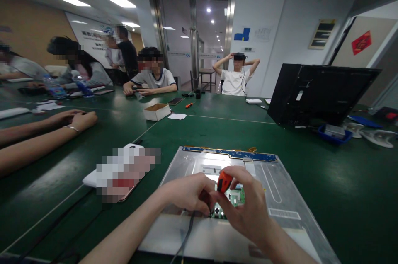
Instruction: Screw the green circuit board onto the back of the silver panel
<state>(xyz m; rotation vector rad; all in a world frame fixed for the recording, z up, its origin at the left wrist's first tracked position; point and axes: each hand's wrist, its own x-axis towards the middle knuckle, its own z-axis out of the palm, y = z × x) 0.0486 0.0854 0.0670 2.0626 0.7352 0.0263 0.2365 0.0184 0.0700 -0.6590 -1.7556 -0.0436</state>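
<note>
A screwdriver [224, 182] with an orange and black handle is pinched in the fingers of my right hand [248, 202], held over the green circuit board [238, 195]. My left hand [194, 193] is closed beside it, fingertips down at the board's left edge; what they hold is hidden. The board lies on the silvery metal back of a flat display panel [267, 181]. Along the panel's far edge runs a blue circuit strip [230, 153]. From below my left hand a dark cable [188, 235] hangs toward me.
White and pink phones [137, 173] lie to the left, near another person's hands [79, 119]. Farther off are an open cardboard box [157, 112] and another orange screwdriver [189, 105]. A black monitor [323, 94] and a blue tray [334, 133] stand right. Several people sit around the green table [351, 181].
</note>
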